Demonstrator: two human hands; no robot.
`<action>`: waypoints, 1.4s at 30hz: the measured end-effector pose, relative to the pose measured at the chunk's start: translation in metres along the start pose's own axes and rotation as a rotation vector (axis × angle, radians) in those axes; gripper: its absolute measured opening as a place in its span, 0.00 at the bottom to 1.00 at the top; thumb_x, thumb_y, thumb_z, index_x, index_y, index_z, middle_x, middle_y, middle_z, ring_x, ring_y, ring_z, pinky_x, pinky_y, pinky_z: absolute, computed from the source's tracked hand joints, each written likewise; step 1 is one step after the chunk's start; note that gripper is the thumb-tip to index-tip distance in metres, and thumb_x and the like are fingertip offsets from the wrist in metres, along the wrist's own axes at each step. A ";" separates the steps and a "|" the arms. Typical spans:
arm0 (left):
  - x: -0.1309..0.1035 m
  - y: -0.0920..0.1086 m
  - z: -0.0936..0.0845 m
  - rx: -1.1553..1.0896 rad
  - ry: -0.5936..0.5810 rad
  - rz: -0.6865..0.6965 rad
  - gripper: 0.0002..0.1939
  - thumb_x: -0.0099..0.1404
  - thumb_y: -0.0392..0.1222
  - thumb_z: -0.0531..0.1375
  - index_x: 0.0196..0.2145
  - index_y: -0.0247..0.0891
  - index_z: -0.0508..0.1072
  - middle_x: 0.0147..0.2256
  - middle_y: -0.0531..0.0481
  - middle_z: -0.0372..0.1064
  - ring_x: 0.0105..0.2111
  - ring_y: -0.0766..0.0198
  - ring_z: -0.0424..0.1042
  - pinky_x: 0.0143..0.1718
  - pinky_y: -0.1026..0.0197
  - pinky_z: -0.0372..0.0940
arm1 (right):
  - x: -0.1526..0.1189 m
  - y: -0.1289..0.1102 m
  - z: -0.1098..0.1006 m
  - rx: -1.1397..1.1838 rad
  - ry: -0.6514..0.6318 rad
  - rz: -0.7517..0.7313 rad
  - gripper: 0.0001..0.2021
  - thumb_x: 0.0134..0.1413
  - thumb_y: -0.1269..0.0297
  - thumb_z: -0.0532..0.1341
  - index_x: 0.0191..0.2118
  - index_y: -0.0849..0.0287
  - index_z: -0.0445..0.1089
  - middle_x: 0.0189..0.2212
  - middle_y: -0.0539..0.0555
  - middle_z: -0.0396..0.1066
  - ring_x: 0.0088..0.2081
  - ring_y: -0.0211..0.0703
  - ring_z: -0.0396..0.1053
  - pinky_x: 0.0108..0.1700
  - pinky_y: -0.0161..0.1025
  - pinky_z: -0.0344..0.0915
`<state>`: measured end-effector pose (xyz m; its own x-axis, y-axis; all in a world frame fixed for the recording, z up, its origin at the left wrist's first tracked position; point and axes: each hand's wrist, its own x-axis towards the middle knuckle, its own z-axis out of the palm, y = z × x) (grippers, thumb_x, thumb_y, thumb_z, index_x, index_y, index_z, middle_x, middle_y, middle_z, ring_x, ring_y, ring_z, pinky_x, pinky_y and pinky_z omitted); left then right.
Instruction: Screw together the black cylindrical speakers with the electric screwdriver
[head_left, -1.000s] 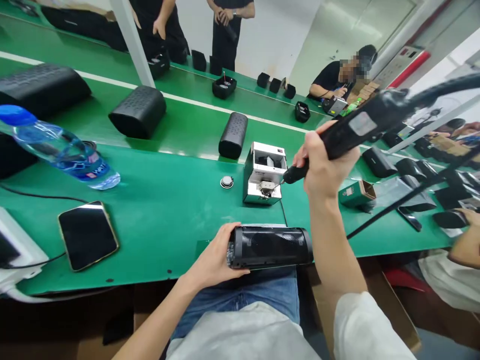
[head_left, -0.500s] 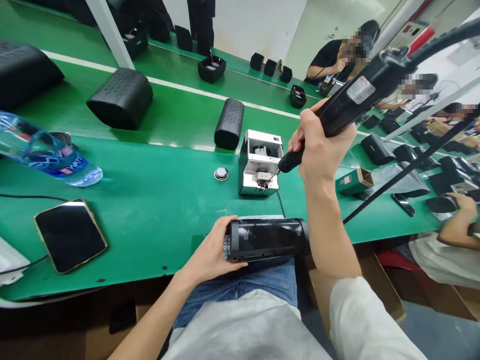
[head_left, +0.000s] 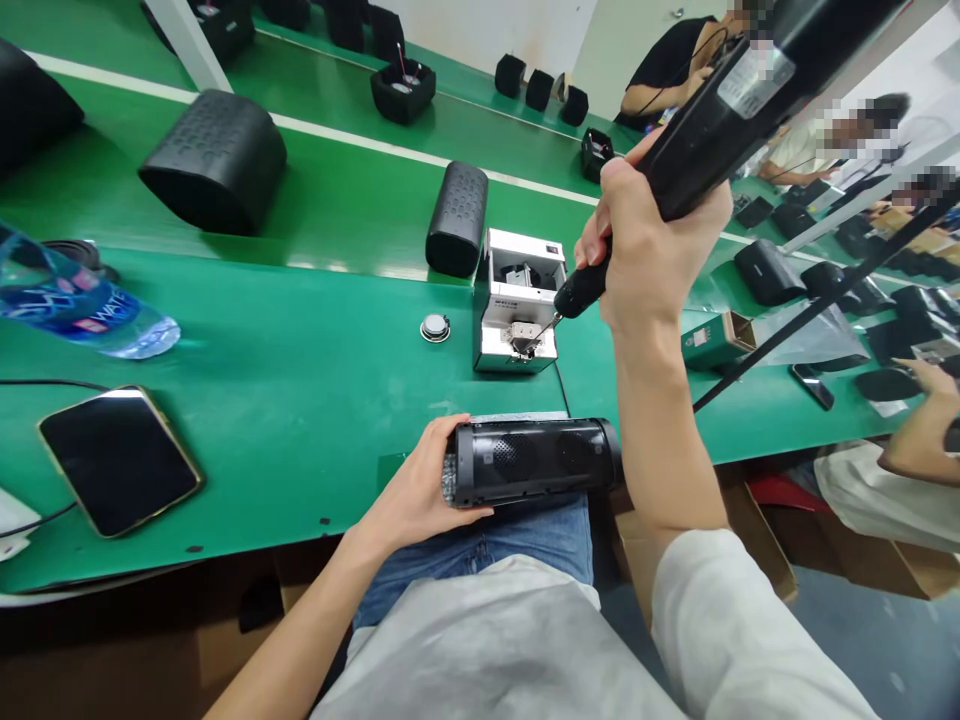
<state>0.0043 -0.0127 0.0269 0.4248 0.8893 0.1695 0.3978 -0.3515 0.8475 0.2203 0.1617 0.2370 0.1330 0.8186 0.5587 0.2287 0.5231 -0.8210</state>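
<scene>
My left hand [head_left: 420,485] is closed around the left end of a black speaker housing [head_left: 536,460], which lies on its side at the table's front edge. In my right hand [head_left: 652,235] is a black electric screwdriver [head_left: 705,130], held at a slant with its bit pointing down and left. The bit's tip meets the front outlet of a small white screw feeder [head_left: 520,300]. Whether a screw sits on the tip is too small to tell. A round silver-and-black part [head_left: 435,328] lies left of the feeder.
Black speaker shells [head_left: 217,160] stand along the green line at the back. At left lie a phone [head_left: 120,460] and a water bottle [head_left: 82,305]. A green box [head_left: 718,340] is at right, near a slanting black bar [head_left: 825,300]. Co-workers sit farther right.
The view has shifted slightly, so the table things appear a little higher and further left. Both hands keep their holds, and the screwdriver bit stays at the feeder's outlet.
</scene>
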 end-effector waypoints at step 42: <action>0.000 -0.003 0.000 0.009 -0.020 -0.026 0.50 0.63 0.51 0.76 0.72 0.47 0.54 0.66 0.38 0.65 0.65 0.41 0.73 0.68 0.37 0.71 | -0.074 -0.062 -0.089 0.156 0.223 -0.065 0.11 0.49 0.68 0.72 0.35 0.51 0.70 0.16 0.37 0.56 0.13 0.32 0.49 0.13 0.35 0.53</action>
<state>0.0030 -0.0112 0.0243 0.4302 0.8922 0.1372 0.4160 -0.3308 0.8470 0.2819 0.0474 0.2572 0.3355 0.7191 0.6085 0.0944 0.6171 -0.7812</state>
